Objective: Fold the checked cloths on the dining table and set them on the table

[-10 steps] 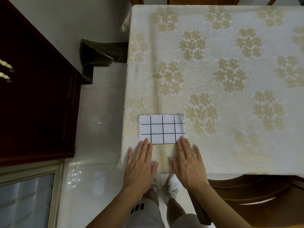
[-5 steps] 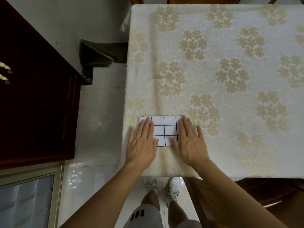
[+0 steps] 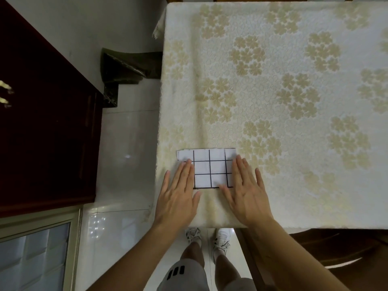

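A folded white cloth with black checks lies flat near the front left corner of the dining table, which carries a cream cloth with gold flowers. My left hand lies flat, palm down, its fingers over the cloth's left edge. My right hand lies flat the same way, fingers over the cloth's right edge and thumb at its front edge. Neither hand grips anything; the fingers are spread. No other checked cloth is in view.
A dark wooden cabinet stands to the left across a strip of glossy white floor. A dark wooden chair sits at the front right under the table edge. My legs and white shoes are below the table's front edge.
Both hands slid forward from the table's front edge onto the cloth, then spread apart toward its left and right sides. The cloth stayed in place.
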`<state>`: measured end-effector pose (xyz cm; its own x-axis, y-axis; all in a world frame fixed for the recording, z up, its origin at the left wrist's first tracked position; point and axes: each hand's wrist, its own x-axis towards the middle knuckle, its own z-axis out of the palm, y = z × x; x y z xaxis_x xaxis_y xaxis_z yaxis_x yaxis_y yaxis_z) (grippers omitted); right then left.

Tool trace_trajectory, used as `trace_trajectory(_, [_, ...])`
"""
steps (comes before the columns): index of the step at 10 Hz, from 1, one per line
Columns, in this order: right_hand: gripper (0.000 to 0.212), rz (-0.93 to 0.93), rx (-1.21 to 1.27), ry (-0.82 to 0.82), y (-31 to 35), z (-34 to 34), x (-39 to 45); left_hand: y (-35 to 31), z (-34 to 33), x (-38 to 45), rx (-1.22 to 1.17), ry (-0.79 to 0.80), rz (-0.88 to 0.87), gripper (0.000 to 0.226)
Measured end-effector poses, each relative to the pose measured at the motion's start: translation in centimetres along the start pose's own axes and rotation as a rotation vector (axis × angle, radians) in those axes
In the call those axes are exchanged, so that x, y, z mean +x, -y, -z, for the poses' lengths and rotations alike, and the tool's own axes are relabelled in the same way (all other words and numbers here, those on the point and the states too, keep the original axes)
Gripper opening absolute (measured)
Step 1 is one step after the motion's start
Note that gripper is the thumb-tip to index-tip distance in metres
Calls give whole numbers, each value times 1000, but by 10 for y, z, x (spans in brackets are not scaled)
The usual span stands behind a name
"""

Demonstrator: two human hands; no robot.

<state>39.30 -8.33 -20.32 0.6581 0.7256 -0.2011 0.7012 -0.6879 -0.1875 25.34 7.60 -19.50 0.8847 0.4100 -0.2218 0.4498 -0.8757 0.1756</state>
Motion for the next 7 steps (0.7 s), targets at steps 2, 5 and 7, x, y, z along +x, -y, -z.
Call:
trace_trajectory(2, [77, -6, -42, 110, 2, -22, -25, -10, -28, -34, 17, 114, 31, 72])
trace_trajectory(5, [73, 39, -30, 73, -1, -13, -34, -17, -29, -35, 33, 98, 69, 73])
trace_trajectory(7, [75, 56, 44, 143, -5, -12, -33, -18, -25, -33, 47, 27, 81, 73])
